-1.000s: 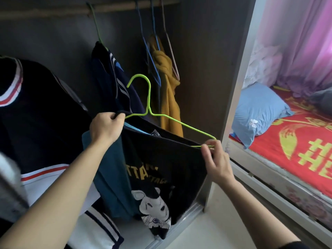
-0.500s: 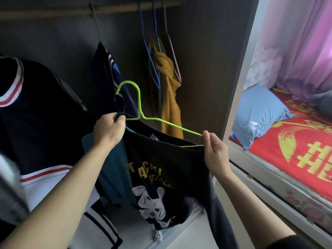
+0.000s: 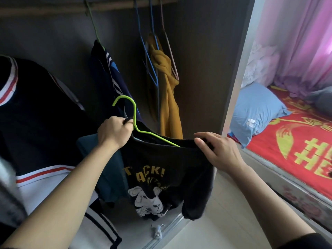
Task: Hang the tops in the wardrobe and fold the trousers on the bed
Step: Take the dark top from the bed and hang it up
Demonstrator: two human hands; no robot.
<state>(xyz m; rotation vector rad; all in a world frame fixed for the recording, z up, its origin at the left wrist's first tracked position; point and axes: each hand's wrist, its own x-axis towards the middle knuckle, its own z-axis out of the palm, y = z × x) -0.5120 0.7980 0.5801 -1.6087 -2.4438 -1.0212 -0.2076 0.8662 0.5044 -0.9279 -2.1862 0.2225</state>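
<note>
A black top with yellow lettering and a white cartoon print hangs between my hands in front of the open wardrobe. A lime-green wire hanger sits in its neck opening, hook pointing up and left. My left hand grips the collar and hanger at the left shoulder. My right hand holds the top's right shoulder, fingers curled over the fabric and the hanger's hidden right end. The wooden rail runs across the top of the wardrobe.
On the rail hang a navy striped garment, a mustard garment with blue and pink hangers, and a dark red-and-white striped jacket at left. The wardrobe's side panel stands right, with the red-covered bed and blue pillow beyond.
The hanger has slid further into the top; its right arm is now covered by the shoulder. My right hand shifted from pinching the hanger tip to holding the shoulder fabric.
</note>
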